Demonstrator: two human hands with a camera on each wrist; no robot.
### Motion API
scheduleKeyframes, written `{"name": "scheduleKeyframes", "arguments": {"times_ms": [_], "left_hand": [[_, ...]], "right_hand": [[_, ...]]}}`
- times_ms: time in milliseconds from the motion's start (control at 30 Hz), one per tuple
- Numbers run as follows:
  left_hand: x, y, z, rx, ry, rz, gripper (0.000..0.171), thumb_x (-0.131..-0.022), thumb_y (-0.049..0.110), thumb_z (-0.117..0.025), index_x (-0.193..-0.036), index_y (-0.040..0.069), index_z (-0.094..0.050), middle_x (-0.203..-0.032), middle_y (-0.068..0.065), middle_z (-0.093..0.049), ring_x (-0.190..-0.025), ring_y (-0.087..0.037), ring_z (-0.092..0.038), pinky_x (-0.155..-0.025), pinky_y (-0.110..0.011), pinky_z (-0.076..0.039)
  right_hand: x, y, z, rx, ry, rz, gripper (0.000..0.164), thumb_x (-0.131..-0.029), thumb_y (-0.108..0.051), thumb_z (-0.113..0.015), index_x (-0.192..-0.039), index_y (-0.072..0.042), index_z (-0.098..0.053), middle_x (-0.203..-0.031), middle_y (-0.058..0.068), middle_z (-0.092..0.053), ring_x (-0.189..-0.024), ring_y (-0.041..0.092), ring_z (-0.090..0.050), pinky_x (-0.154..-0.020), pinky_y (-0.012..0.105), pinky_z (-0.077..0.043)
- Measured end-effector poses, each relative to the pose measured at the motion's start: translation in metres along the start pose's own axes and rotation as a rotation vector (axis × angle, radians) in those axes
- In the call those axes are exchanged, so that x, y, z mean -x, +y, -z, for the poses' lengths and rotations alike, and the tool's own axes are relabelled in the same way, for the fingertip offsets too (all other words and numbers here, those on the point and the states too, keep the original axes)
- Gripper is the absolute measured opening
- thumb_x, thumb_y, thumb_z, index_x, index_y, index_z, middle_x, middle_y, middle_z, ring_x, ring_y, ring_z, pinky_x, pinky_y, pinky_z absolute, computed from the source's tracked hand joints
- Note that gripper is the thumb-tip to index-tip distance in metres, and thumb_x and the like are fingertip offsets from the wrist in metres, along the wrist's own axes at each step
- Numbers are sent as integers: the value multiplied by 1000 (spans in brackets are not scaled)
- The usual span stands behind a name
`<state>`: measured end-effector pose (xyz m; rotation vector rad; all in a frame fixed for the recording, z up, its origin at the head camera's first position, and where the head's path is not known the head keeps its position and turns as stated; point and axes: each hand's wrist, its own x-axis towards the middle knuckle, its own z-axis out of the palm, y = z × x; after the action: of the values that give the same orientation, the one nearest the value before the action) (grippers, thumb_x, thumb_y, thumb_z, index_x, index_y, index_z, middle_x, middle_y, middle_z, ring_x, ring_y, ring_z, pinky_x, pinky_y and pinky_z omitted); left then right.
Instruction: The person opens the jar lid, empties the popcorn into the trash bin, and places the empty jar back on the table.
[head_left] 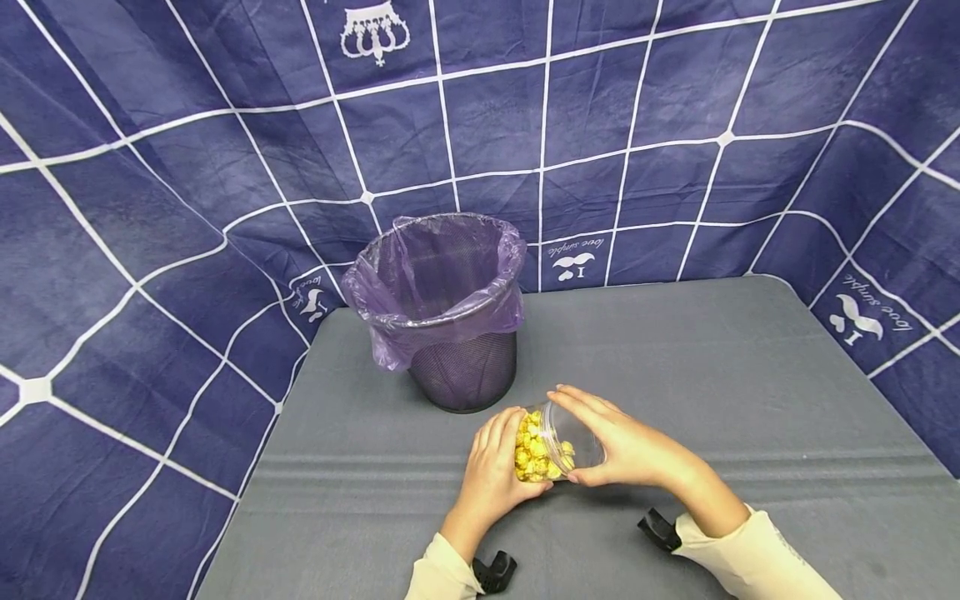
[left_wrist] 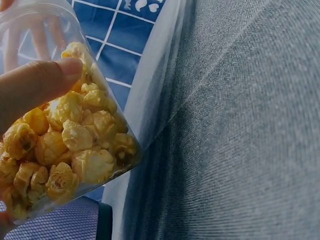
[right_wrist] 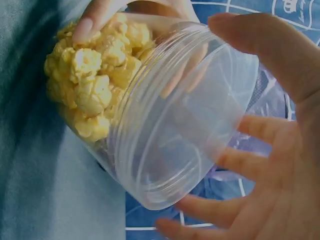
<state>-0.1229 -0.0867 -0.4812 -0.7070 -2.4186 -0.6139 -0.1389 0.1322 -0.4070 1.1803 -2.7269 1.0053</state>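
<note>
A clear plastic jar (head_left: 529, 454) of yellow popcorn (left_wrist: 75, 135) lies tilted on its side just above the grey surface. My left hand (head_left: 491, 467) grips its popcorn-filled end, thumb across the wall in the left wrist view. Ridged rings (right_wrist: 155, 95) circle the middle, and a clear, mostly empty section (right_wrist: 200, 130) continues to the right. Whether that section is a second cup or a deep lid, I cannot tell. My right hand (head_left: 630, 442) holds it between thumb and spread fingers. A few popcorn pieces (head_left: 567, 450) show inside this clear section.
Behind the hands, toward the left, stands a dark mesh waste bin (head_left: 468, 371) lined with a purple plastic bag (head_left: 480, 321). The grey cloth-covered surface (head_left: 675, 358) stretches out to the right. Blue grid-patterned cloth (head_left: 637, 108) hangs at the back and sides.
</note>
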Motion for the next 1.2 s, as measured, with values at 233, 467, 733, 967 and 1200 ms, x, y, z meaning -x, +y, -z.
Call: {"name": "scheduleKeyframes", "arguments": {"times_ms": [233, 467, 733, 967, 1200], "left_hand": [[-1, 0, 0, 12, 26, -11, 102, -41, 43, -84, -126, 4, -42, -123, -8, -46, -110, -26, -45, -91, -38, -37], [0, -1, -1, 1, 36, -26, 102, -40, 43, -85, -125, 3, -43, -123, -9, -46, -110, -26, -45, -90, -39, -37], [1, -2, -2, 24, 40, -20, 104, -40, 43, -85, -126, 3, -42, -123, -9, -46, -110, -27, -45, -91, -38, -37], [1, -2, -1, 34, 26, 6, 102, -41, 44, -84, -125, 4, -42, -123, -8, -46, -111, -26, -45, -91, -38, -37], [2, -3, 0, 26, 29, 12, 102, -42, 45, -84, -125, 4, -42, -124, -7, -46, -111, -25, -44, -91, -38, -36]], "right_hand": [[1, -12, -6, 71, 47, -294, 99, -71, -65, -57, -144, -12, -16, -138, 18, -31, -112, 38, -46, -87, 50, -40], [1, -19, -11, 97, 38, -374, 91, -73, -64, -55, -140, -10, -25, -126, 19, -44, -94, 39, -55, -78, 50, -45], [2, -13, -7, 72, 74, -170, 92, -68, -48, -70, -142, -19, -23, -129, 8, -39, -112, 26, -46, -88, 43, -41], [4, -9, 3, 87, 112, -105, 94, -67, -48, -72, -142, -23, -21, -132, 4, -35, -113, 24, -44, -87, 43, -41], [12, 6, 21, 153, 144, -195, 95, -66, -50, -72, -142, -22, -22, -134, 13, -32, -113, 37, -42, -84, 54, -40]]}}
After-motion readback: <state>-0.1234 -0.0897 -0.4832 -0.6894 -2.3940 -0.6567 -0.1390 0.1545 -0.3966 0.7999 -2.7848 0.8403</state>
